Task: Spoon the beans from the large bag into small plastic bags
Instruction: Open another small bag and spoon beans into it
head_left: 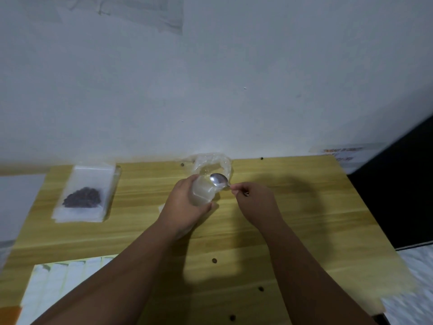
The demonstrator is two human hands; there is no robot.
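Observation:
My left hand (185,205) grips a clear plastic bag (206,181) held up over the wooden table (281,219), its mouth open toward the wall. My right hand (253,200) pinches the handle of a metal spoon (219,179), whose empty-looking bowl sits at the bag's mouth. At the left of the table lies a flat clear bag (86,193) with a dark heap of beans inside it. I see no beans in the bag that I hold.
A few loose beans (214,261) lie scattered on the table. A stack of white packets (61,285) sits at the near left corner. The white wall stands right behind the table; a dark surface lies to the right.

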